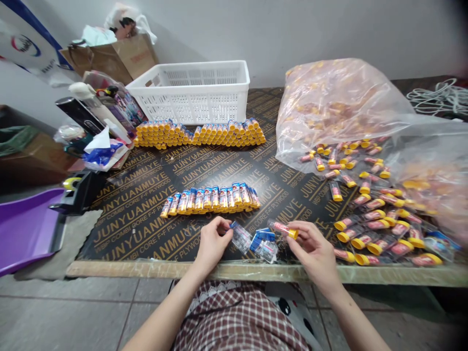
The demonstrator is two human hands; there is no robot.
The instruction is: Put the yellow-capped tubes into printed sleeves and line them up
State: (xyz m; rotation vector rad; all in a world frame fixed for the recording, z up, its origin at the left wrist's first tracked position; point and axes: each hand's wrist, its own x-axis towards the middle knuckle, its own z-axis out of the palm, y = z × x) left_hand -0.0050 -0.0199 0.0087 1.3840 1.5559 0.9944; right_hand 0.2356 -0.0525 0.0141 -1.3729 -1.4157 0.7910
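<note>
My left hand (pixel 215 243) pinches the corner of a clear plastic sleeve (pixel 241 237) with a blue edge, close to the table's front edge. Several more clear and blue sleeves (pixel 266 243) lie loose between my hands. In my right hand (pixel 312 246) is a small clear tube (pixel 281 227) with pink contents and a yellow end, held by that end between thumb and fingers. Its clear end points left, toward the sleeves. Just beyond my hands lies a row of blue-wrapped tubes (pixel 215 197) with yellow ends.
Stacked wrapped tubes (pixel 234 134) sit before a white plastic basket (pixel 197 100). On the right, many unwrapped tubes (pixel 380 224) spill from a large clear bag (pixel 336 97). A tape dispenser (pixel 78 192), a purple dustpan-like tray (pixel 29 229) and a tissue pack (pixel 104 151) are at left.
</note>
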